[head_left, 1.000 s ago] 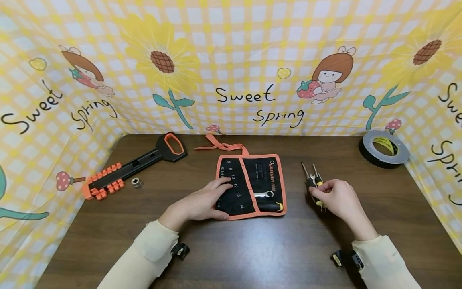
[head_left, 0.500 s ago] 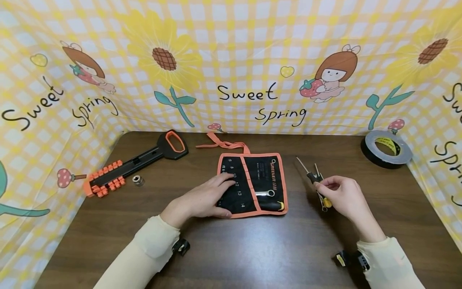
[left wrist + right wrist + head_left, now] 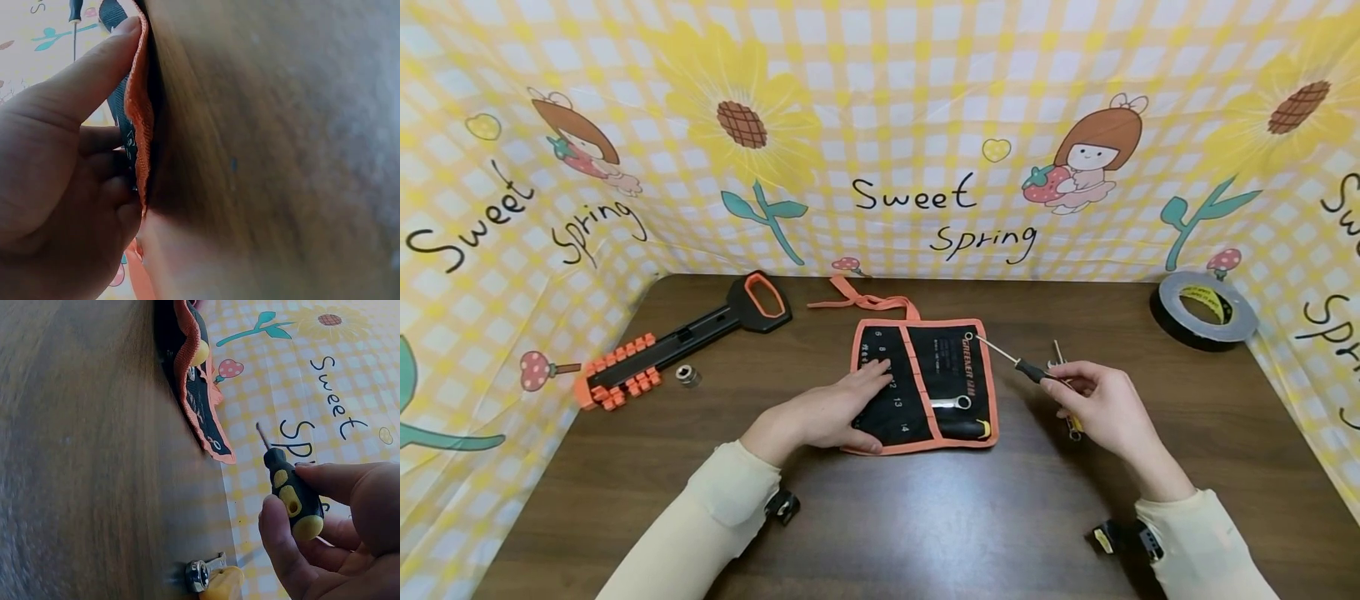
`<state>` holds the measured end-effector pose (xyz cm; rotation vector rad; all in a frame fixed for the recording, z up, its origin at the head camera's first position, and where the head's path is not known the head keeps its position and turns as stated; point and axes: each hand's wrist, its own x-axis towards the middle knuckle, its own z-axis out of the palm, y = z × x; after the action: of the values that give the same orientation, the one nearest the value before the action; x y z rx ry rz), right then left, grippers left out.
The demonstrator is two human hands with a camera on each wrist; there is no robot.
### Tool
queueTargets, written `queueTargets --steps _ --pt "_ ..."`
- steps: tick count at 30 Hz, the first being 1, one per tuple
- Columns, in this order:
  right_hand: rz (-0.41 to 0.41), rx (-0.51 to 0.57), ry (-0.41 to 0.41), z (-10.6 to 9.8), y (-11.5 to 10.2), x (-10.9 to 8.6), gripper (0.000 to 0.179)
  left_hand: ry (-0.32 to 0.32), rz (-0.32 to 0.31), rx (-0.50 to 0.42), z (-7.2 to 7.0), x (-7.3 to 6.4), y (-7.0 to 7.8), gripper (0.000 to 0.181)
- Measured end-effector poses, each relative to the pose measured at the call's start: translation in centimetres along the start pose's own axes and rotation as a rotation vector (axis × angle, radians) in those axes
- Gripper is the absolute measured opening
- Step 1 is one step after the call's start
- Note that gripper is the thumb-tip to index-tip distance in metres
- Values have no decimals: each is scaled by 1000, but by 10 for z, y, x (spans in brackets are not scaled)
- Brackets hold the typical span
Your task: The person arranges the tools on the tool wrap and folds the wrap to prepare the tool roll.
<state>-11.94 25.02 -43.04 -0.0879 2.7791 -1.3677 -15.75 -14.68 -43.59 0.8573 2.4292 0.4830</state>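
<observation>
My left hand [image 3: 827, 408] rests on the left part of a black tool pouch [image 3: 917, 346] with orange trim, fingers extended; in the left wrist view its thumb lies at the pouch's orange edge [image 3: 139, 112]. My right hand [image 3: 1097, 400] pinches a small black-and-yellow screwdriver [image 3: 294, 494] by the handle. Its shaft points left, the tip over the pouch's upper right corner in the head view. In the pouch are a ring-ended wrench [image 3: 961, 402] and a dark handle with a yellow end [image 3: 966, 428]. Below the right hand lie another wrench [image 3: 197, 575] and a yellow handle [image 3: 223, 585].
At the left lies a black rack [image 3: 688, 340] with orange clips, beside a metal socket [image 3: 687, 375]. A roll of tape [image 3: 1204, 310] lies at the back right. An orange tie strap [image 3: 872, 303] trails behind the pouch. A patterned cloth [image 3: 917, 100] encloses the table.
The right hand has lifted the screwdriver from the other tools and swung its tip left toward the pouch. The left hand stays on the pouch, its fingers shifting slightly.
</observation>
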Motion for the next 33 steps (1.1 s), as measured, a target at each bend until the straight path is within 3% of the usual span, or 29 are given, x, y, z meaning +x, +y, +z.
queueTargets --steps 15,33 --pt "-89 -72 47 13 -2 5 23 -2 -2 -35 1 1 -1 101" --pt "-120 -122 8 35 -10 20 21 4 8 -39 2 0 -1 100"
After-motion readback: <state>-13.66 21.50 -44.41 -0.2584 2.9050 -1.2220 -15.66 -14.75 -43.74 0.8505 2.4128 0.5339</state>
